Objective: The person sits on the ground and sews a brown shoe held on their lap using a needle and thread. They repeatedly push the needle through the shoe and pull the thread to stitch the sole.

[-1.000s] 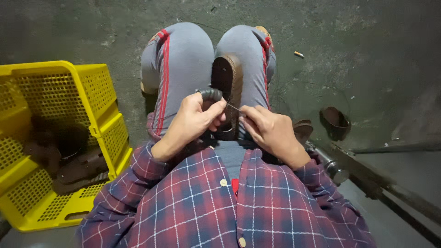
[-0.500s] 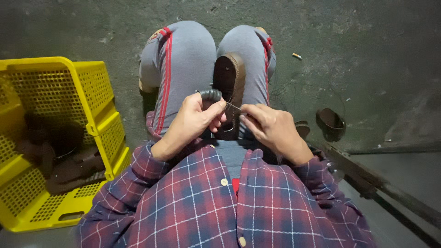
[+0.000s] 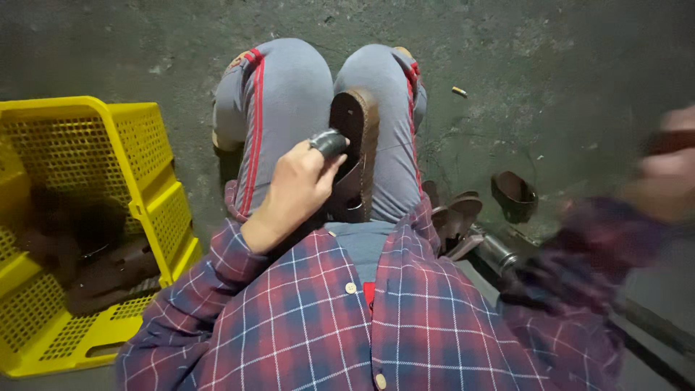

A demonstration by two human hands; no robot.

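The right hand is smeared by motion at the right edge; whether its fingers grip anything cannot be told. A dark streak crosses the top of it, unreadable. The right sleeve is blurred too. The left hand covers the lower part of the shoe, and its palm side is hidden. The crate is cut off at the left edge; its dark contents are too dim to tell apart.

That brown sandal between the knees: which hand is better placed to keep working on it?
Probably the left hand: it rests against the brown sandal, with a taped fingertip on its sole. The right hand is a blur, far out to the side.
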